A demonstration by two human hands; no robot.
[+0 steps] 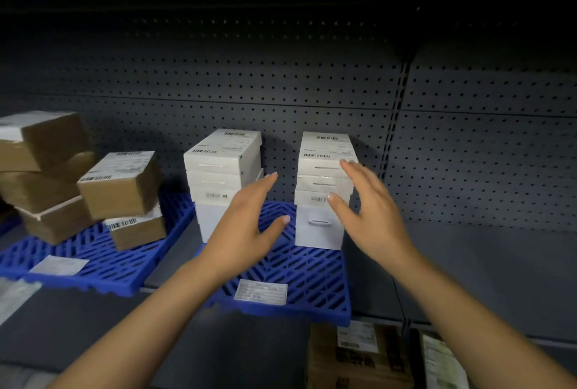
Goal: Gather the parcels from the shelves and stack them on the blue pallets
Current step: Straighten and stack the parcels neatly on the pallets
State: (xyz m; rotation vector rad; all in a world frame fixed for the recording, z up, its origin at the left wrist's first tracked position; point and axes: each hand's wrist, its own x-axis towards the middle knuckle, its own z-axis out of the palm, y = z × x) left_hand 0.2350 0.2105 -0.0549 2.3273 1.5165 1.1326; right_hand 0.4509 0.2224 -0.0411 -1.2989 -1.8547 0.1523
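Two stacks of white parcels stand on the middle blue pallet (299, 276): a left stack (223, 170) and a right stack (323, 176). My left hand (246, 220) hovers open between the stacks, just in front of the left one, holding nothing. My right hand (368, 214) is open with fingers spread against the front right of the right stack; its thumb touches the lower boxes. On a second blue pallet (103, 254) to the left lie several brown cardboard parcels (120, 185), piled loosely and tilted.
A grey pegboard wall (312, 92) backs the shelf. Paper labels lie on both pallets' front parts. The grey shelf surface (468, 263) extends to the right. Below the shelf edge, brown labelled parcels (359, 354) sit on a lower level. Another shelf hangs overhead.
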